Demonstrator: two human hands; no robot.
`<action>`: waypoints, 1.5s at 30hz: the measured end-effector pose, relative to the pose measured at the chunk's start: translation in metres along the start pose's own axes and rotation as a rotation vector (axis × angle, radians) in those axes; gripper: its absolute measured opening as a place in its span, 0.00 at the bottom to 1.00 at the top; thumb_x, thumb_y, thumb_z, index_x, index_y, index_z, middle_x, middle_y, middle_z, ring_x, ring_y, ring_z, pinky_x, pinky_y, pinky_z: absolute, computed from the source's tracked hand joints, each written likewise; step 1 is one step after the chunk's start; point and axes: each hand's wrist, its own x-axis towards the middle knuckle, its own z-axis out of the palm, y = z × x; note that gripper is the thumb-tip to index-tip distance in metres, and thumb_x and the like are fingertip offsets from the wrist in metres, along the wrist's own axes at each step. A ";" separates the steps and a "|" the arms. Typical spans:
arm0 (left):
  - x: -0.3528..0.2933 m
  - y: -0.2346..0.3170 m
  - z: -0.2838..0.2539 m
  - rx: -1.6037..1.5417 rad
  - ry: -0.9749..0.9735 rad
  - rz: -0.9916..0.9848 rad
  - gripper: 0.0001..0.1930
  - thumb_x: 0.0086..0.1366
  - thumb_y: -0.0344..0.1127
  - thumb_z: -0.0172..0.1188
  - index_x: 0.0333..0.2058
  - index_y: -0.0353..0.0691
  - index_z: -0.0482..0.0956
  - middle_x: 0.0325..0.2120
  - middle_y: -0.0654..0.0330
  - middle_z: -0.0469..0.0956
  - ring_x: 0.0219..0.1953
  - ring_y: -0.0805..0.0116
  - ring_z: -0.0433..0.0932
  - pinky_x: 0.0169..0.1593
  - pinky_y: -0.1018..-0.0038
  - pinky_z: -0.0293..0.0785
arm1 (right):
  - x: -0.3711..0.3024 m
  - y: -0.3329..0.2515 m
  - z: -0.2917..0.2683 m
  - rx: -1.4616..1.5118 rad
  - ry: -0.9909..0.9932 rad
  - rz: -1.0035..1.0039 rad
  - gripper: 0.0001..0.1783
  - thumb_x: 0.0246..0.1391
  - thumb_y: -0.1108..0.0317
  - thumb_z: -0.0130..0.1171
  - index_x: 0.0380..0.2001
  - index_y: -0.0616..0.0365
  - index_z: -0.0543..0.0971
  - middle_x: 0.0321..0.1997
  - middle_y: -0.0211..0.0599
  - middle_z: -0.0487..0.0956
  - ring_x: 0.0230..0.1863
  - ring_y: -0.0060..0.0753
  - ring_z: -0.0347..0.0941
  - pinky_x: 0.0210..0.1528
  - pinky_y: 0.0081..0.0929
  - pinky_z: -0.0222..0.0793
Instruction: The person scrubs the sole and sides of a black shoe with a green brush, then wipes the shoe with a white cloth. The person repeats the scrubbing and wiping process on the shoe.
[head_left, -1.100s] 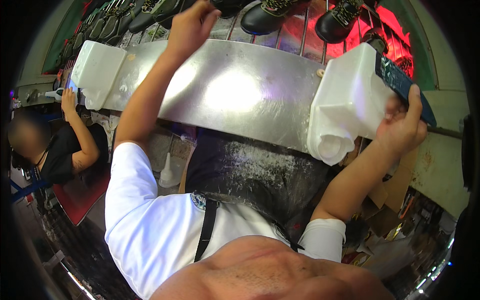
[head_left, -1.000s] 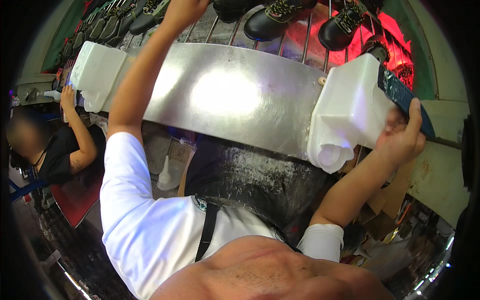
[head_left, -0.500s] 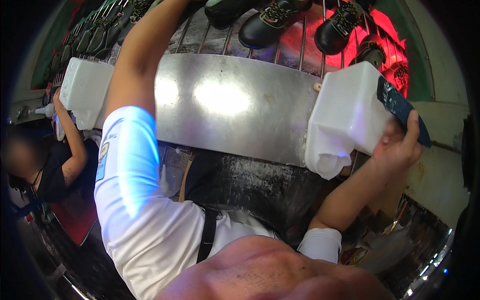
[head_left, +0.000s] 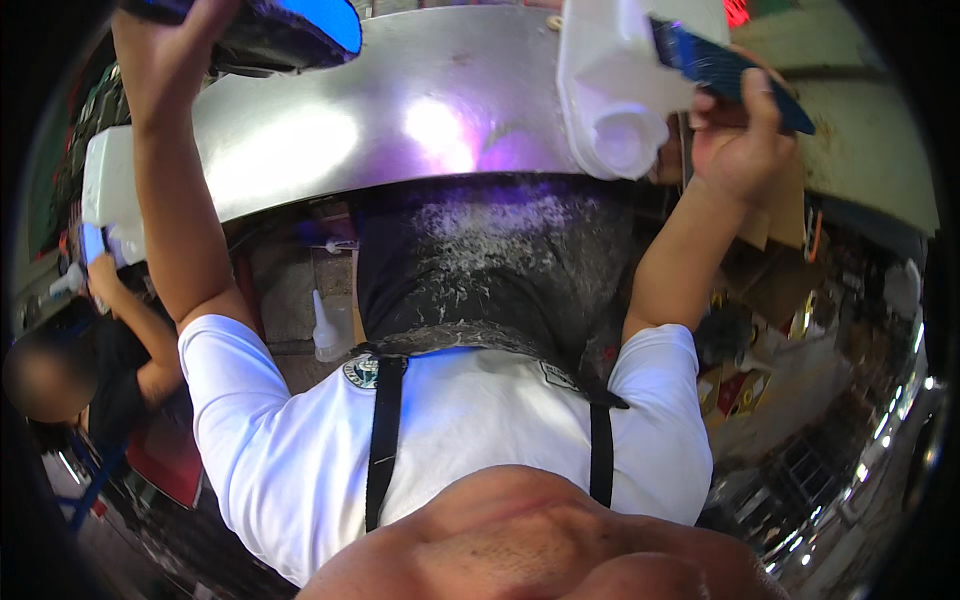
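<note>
At the top left, my left hand (head_left: 190, 35) is closed on a black shoe (head_left: 285, 42), held over the steel surface with a part of it lit bright blue. The frame's edge cuts off part of that shoe, and my fingers are partly hidden behind it. On the right, my right hand (head_left: 745, 135) pinches a thin, dark blue insole (head_left: 735, 72) between thumb and fingers. The insole is tilted and a little blurred. It is beside a white plastic container (head_left: 615, 75) with a rounded lip at its near end.
A curved steel work surface (head_left: 380, 110) spans the front. Another white container (head_left: 108, 180) is at its left end. Farther left, a person (head_left: 135, 340) in black works with a hand raised. Below the surface stands a white squeeze bottle (head_left: 326, 335); cardboard (head_left: 775, 215) is at the right.
My left hand has come back from the shoe rack with a black shoe. The right hand still holds the insole and has shifted slightly left and up in view. The view has tilted downward.
</note>
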 end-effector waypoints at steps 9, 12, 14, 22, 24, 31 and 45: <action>-0.064 0.026 0.112 -0.250 -0.153 -0.095 0.48 0.49 0.48 0.81 0.62 0.38 0.62 0.49 0.53 0.77 0.49 0.57 0.79 0.55 0.59 0.75 | -0.070 0.022 -0.064 -0.551 -0.123 0.247 0.14 0.58 0.69 0.70 0.45 0.66 0.83 0.27 0.33 0.83 0.25 0.18 0.78 0.25 0.17 0.72; -0.075 0.000 0.088 -0.329 -0.473 -0.297 0.38 0.40 0.39 0.88 0.50 0.37 0.78 0.39 0.61 0.83 0.43 0.69 0.81 0.52 0.72 0.77 | -0.072 0.024 -0.060 -0.618 -0.202 0.241 0.11 0.57 0.66 0.72 0.38 0.62 0.85 0.25 0.31 0.83 0.25 0.16 0.78 0.27 0.16 0.72; -0.087 -0.004 0.084 -0.311 -0.464 -0.327 0.39 0.41 0.37 0.87 0.51 0.36 0.77 0.40 0.60 0.82 0.43 0.68 0.81 0.52 0.72 0.77 | -0.067 0.026 -0.064 -0.605 -0.215 0.235 0.11 0.57 0.65 0.72 0.36 0.62 0.85 0.24 0.31 0.83 0.25 0.15 0.78 0.28 0.16 0.72; -0.075 -0.010 0.081 -0.263 -0.340 -0.316 0.40 0.45 0.30 0.84 0.56 0.34 0.73 0.45 0.57 0.79 0.46 0.66 0.80 0.52 0.68 0.78 | -0.054 0.023 -0.080 -0.556 -0.583 0.250 0.13 0.61 0.73 0.67 0.48 0.66 0.84 0.35 0.34 0.85 0.34 0.19 0.79 0.37 0.18 0.76; -0.076 -0.014 0.088 -0.243 -0.353 -0.286 0.40 0.46 0.29 0.83 0.57 0.34 0.71 0.46 0.57 0.79 0.47 0.66 0.79 0.52 0.68 0.78 | -0.057 0.023 -0.082 -0.530 -0.465 0.341 0.12 0.61 0.72 0.68 0.46 0.65 0.84 0.34 0.35 0.84 0.32 0.20 0.80 0.34 0.18 0.77; -0.093 -0.009 0.078 0.065 -0.572 -0.256 0.36 0.51 0.48 0.80 0.53 0.38 0.73 0.49 0.59 0.77 0.54 0.63 0.74 0.63 0.66 0.68 | -0.080 0.020 -0.071 0.041 0.071 0.711 0.11 0.58 0.68 0.68 0.43 0.59 0.83 0.35 0.36 0.84 0.26 0.27 0.80 0.25 0.20 0.75; -0.235 0.020 0.076 0.211 -0.136 0.348 0.30 0.74 0.49 0.51 0.69 0.55 0.51 0.55 0.45 0.74 0.56 0.46 0.76 0.61 0.51 0.68 | -0.182 0.096 0.040 0.921 0.058 0.902 0.17 0.68 0.61 0.57 0.48 0.65 0.79 0.44 0.47 0.83 0.35 0.38 0.80 0.40 0.27 0.81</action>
